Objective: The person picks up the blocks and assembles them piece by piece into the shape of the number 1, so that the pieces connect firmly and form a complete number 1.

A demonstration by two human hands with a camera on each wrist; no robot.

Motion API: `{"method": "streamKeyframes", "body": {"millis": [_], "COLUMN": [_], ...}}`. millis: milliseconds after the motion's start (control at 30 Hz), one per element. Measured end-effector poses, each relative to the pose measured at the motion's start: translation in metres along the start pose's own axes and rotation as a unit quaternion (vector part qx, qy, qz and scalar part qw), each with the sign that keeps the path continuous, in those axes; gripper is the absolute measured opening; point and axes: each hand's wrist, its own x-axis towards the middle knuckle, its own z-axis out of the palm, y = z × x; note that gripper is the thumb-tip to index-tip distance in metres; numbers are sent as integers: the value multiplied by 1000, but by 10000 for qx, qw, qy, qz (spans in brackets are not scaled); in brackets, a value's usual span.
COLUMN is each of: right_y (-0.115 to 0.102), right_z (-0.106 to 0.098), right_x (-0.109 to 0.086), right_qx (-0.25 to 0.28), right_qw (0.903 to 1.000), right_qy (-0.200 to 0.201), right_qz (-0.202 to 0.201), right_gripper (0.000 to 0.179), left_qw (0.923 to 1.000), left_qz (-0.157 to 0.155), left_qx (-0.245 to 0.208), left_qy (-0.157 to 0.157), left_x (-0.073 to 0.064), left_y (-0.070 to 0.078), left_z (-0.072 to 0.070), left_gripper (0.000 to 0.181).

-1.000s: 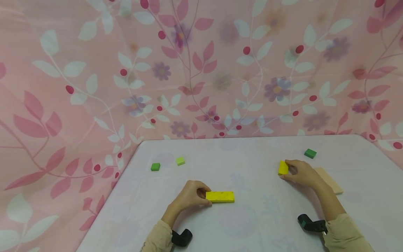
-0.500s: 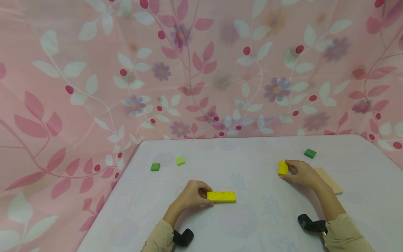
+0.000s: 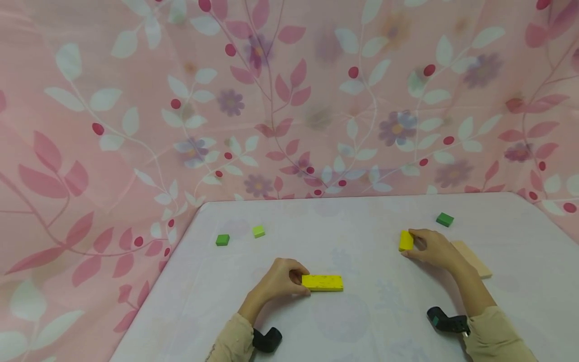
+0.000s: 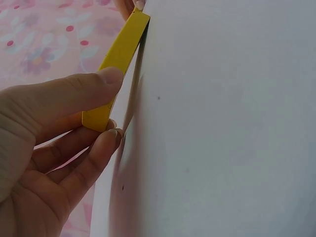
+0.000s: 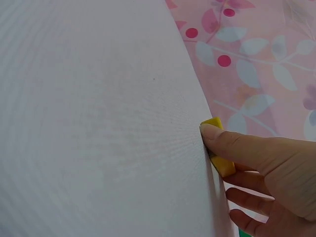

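My left hand (image 3: 281,279) pinches the left end of a long flat yellow block (image 3: 323,283) between thumb and fingers, near the middle of the table. In the left wrist view the thumb lies across the near part of this yellow block (image 4: 126,42), close over the white cloth. Farther right, my right hand (image 3: 434,247) pinches a shorter yellow block (image 3: 406,241). The right wrist view has the thumb over the middle of that short yellow block (image 5: 224,166), with both its ends showing. A gap of bare cloth separates the two yellow blocks.
A green block (image 3: 222,240) and a lime-green block (image 3: 259,232) lie at the back left. Beyond my right hand is a dark green block (image 3: 445,219). A pale wooden board (image 3: 472,259) lies partly behind my right forearm. Floral cloth (image 3: 316,100) hangs behind the table.
My left hand has shifted slightly to the right, carrying the long yellow block with it. My right hand and the short yellow block have stayed in place.
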Motion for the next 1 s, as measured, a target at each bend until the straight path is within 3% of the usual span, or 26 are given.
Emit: {"method": "streamKeyframes", "body": {"millis": [1000], "right_y": [-1], "right_z": [0], "right_x": [0], "right_qx": [-84], "right_qw": [9999], "right_qy": [-13], "right_qz": [96], "right_gripper": [71], "left_qw": [9996], "left_qz": [124], "left_qx": [-81], "left_qy": [-249], "left_x": [15], "left_y": [12], "left_z": [16], "left_gripper": [32]}}
